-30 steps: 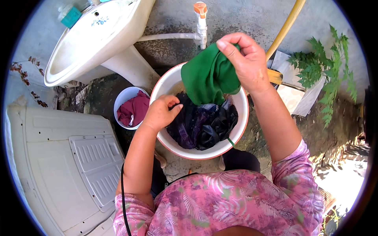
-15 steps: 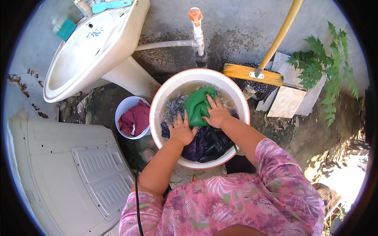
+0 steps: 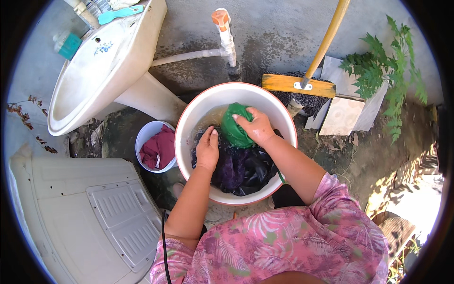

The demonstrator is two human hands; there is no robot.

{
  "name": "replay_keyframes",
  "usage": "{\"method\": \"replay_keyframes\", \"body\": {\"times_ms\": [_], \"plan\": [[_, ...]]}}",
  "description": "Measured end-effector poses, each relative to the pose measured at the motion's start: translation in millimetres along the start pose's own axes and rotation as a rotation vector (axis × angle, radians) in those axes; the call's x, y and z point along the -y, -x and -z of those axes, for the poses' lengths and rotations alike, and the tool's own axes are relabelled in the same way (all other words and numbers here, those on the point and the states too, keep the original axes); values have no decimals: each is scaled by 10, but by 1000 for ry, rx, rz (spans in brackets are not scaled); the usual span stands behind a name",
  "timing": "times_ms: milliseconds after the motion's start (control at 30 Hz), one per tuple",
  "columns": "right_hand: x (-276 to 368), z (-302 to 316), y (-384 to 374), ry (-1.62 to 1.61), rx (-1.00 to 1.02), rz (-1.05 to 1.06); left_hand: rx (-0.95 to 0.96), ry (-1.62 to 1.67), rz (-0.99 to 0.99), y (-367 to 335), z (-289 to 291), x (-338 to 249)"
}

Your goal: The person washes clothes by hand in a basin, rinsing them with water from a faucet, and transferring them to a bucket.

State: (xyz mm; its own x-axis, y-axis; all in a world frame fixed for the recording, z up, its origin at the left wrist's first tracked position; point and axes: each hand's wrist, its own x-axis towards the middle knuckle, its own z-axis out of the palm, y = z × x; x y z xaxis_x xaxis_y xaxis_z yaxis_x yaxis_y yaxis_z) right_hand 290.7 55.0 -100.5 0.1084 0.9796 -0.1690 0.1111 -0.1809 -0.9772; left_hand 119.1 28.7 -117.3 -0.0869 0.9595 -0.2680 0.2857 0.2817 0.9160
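A white basin with a red rim (image 3: 190, 102) holds cloudy water and wet laundry. My right hand (image 3: 257, 127) grips a bunched green cloth (image 3: 232, 128), fingers over its top and right side. To the left of it, my left hand (image 3: 207, 150) is held on edge over the basin, thumb drawn up against the fingers. Its fingertips are beside dark wet cloth; what they pinch, if anything, is hidden. Dark purple and black clothes (image 3: 241, 173) lie soaked in the near half of the basin.
Left of the basin stands a white bucket (image 3: 142, 135) with maroon cloth (image 3: 158, 147). Behind are a pedestal sink (image 3: 106, 71) and a pipe with an orange tap (image 3: 221, 19). A wooden-headed mop (image 3: 279, 84) leans behind right, near tiles (image 3: 341, 116). A white appliance panel (image 3: 71, 189) is at left.
Both hands were spread flat on the laundry. Now my right hand has closed on the green cloth and bunched it up; my left hand has turned on edge and drawn its fingers together.
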Motion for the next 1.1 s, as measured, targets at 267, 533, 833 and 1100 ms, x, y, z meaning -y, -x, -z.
{"method": "replay_keyframes", "body": {"times_ms": [267,533,833,1100], "plan": [[1104,-271,593,290,144,542,521,1256,198,-98,149,-669],[2281,194,539,-142,152,685,267,950,-190,319,375,-1989],[679,659,110,290,-147,611,-284,121,-485,-228,325,-746],[-104,180,209,1099,396,210,171,-957,-215,-18,-133,-115]]}}
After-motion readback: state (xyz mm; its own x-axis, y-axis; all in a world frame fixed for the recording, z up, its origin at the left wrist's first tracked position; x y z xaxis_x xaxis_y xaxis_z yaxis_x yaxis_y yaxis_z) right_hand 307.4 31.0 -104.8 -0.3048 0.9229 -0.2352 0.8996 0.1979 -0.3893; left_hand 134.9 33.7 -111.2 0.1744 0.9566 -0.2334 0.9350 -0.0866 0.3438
